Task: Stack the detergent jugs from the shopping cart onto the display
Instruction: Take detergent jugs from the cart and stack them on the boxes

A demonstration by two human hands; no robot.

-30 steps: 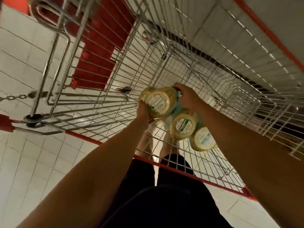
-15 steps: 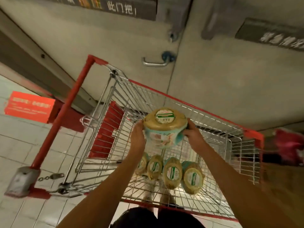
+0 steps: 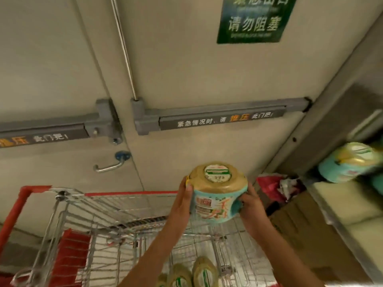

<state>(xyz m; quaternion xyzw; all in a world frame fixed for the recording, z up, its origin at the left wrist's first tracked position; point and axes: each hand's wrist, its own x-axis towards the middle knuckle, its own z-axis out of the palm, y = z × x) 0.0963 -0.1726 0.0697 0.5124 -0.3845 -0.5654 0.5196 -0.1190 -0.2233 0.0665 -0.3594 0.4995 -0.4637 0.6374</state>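
Note:
I hold a teal detergent jug with a gold lid and a round label high above the wire shopping cart. My left hand grips its left side and my right hand grips its right side. More gold-lidded jugs lie in the cart's basket at the bottom of the view. On the display shelf at the right another teal jug lies on its side, blurred.
Grey emergency-exit doors with push bars and a lever handle stand right behind the cart. A green sign hangs on the right door. Cardboard boxes and red bags sit between cart and shelf.
Both hands lifted one jug out of the cart and carried it up and to the right. My view swung up from the cart floor to the doors and the shelf.

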